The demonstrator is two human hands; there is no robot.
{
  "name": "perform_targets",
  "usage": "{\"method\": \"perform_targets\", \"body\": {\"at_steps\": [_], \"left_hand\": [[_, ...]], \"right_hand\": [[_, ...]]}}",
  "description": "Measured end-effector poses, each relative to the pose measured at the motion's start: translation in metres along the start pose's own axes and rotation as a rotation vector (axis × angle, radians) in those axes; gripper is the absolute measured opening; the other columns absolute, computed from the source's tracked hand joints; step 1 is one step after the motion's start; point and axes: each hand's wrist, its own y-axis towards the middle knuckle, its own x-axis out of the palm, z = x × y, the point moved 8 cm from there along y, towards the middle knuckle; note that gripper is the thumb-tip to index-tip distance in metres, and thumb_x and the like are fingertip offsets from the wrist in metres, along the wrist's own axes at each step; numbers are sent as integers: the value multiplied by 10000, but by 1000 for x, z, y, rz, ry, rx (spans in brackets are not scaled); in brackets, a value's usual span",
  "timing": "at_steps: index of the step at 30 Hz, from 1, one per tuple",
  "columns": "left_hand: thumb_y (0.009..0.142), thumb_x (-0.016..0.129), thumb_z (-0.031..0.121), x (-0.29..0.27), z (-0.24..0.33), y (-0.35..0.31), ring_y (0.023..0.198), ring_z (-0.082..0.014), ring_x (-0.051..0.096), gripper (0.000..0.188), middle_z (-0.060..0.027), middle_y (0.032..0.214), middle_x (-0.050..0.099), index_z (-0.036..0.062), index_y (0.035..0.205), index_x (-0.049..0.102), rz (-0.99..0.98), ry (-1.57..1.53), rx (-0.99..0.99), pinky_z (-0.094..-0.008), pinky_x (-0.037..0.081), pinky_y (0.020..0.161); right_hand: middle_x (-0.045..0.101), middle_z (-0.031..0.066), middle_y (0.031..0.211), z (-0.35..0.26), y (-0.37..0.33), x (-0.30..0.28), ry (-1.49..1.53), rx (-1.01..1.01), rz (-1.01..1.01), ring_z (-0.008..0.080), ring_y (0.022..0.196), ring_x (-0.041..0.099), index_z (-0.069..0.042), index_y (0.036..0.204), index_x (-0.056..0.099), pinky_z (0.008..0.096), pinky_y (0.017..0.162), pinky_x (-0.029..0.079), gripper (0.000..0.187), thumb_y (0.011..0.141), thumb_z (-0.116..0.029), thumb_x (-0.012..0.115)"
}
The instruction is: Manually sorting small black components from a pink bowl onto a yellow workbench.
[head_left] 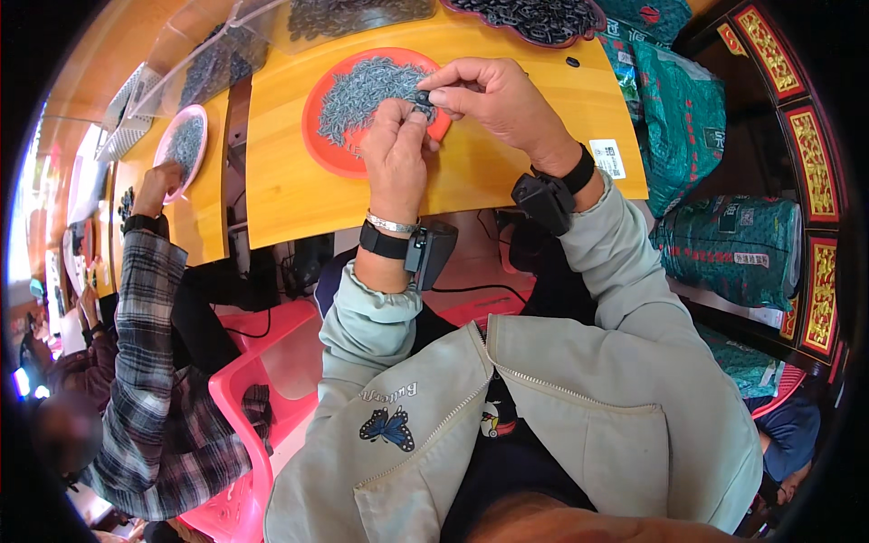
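- Head view: the left hand (396, 149) and the right hand (493, 100) meet over the round red plastic plate (337, 154).
- Both hands pinch one small dark metal piece (423, 100) between their fingertips. The left grip is closed on it from below, and the right grip is closed on it from the side.
- The small dark piece sits right between the two grips, just above the right edge of the red plate.
- A heap of thin grey metal bits (367, 89) lies on the plate, just to the left of the grips.
- The plate rests on the yellow wooden tabletop (290, 195), under the hands.
- Each wrist wears a black band with a small black box (433, 253).
- Up past the right grip sits a dark red tray of black pieces (534, 20).
- Right of the right grip lie green printed sacks (683, 113).
- Far to the left, another person's hand (156, 187) in a checked sleeve touches a pink plate of grey bits (181, 145).
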Motion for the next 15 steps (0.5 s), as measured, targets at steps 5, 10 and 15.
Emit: {"method": "perform_targets", "body": {"at_steps": [5,10,15], "left_hand": [[849,489,44,2,1,0,529,-98,499,90,-32,633,520,0,773,506,-7,-1,-3,-241,416,498],[857,484,51,1,-2,0,535,-99,500,90,-34,635,518,3,783,500,-1,-53,-22,-238,415,506],[864,484,61,0,-3,-1,539,-99,503,95,-38,635,521,1,792,497,16,-78,-41,-237,415,510]], "right_hand": [[566,-31,748,4,1,-1,19,8,-5,33,682,496,2,1011,646,181,619,413,183,847,-55,589],[577,-24,756,5,2,-1,2,-4,-22,37,687,510,0,1011,645,183,633,423,182,847,-53,587],[594,-14,764,4,1,1,11,7,-17,41,697,533,-1,1007,646,184,643,433,177,849,-52,585]]}}
